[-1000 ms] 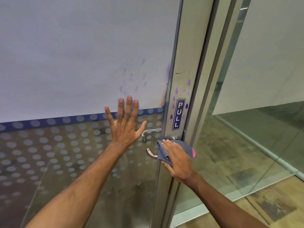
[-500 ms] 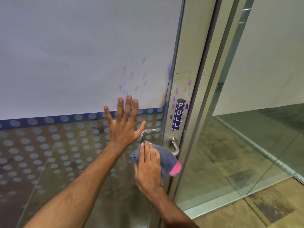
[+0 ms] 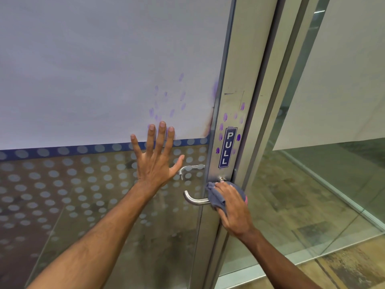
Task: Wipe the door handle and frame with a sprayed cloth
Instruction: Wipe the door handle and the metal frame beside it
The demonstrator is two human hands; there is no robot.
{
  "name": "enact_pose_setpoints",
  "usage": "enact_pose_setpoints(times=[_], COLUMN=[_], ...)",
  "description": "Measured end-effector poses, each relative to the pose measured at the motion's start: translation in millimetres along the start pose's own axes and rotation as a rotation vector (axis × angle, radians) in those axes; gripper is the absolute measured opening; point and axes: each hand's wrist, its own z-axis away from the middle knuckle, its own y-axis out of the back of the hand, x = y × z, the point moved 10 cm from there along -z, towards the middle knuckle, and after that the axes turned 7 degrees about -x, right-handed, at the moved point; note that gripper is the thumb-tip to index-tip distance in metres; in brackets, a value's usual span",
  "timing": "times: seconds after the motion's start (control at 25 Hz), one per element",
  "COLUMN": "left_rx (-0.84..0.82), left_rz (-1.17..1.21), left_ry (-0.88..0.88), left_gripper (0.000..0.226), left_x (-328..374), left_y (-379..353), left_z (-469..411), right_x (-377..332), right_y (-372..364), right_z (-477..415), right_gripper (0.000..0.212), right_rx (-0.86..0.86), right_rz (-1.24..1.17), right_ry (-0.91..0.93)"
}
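Note:
A steel lever door handle (image 3: 193, 200) sticks out to the left from the silver door frame (image 3: 233, 84). My right hand (image 3: 233, 207) holds a grey-blue cloth (image 3: 216, 197) with a pink edge against the handle's base on the frame, fingers curled over it. My left hand (image 3: 157, 157) lies flat on the glass door panel (image 3: 93, 184), fingers spread, to the left of the handle. Purple fingerprint smudges dot the frame around a blue PULL sticker (image 3: 227, 147) and the frosted film above my left hand.
A second handle (image 3: 188, 170) shows through the glass on the door's far side. To the right, a fixed glass partition (image 3: 333, 163) stands beside the frame, with a tiled floor (image 3: 343, 268) below. The door glass carries a dotted pattern and a blue stripe.
My right hand slid the cloth along the lever from its left end to the base at the frame. My left hand stayed pressed on the glass.

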Motion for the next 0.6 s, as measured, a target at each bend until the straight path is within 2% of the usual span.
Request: enact_pose_setpoints(times=[0.12, 0.2, 0.24, 0.4, 0.48, 0.6], left_rx=[0.009, 0.010, 0.010, 0.023, 0.029, 0.035], left_rz=[-0.007, -0.011, -0.020, -0.038, -0.044, -0.053], left_ry=[-0.003, -0.002, -0.002, -0.004, -0.008, -0.016], left_gripper=[0.097, 0.097, 0.097, 0.096, 0.096, 0.095], left_x=[0, 0, 0, 1, 1, 2], left_y=[-1, -1, -1, -2, -2, -2], left_z=[-1, -1, 0, 0, 0, 1], right_x=[14, 16, 19, 32, 25, 15], right_y=[-3, -11, -16, -51, -64, -74], right_z=[3, 11, 16, 49, 51, 48], right_gripper=[0.053, 0.046, 0.041, 0.021, 0.025, 0.036], right_rx=[0.012, 0.139, 0.225, 0.604, 0.744, 0.809], right_rz=[-0.261, -0.530, -0.691, -1.303, -1.564, -1.793], right_ry=[-0.090, -0.215, -0.310, -0.895, -0.991, -1.083])
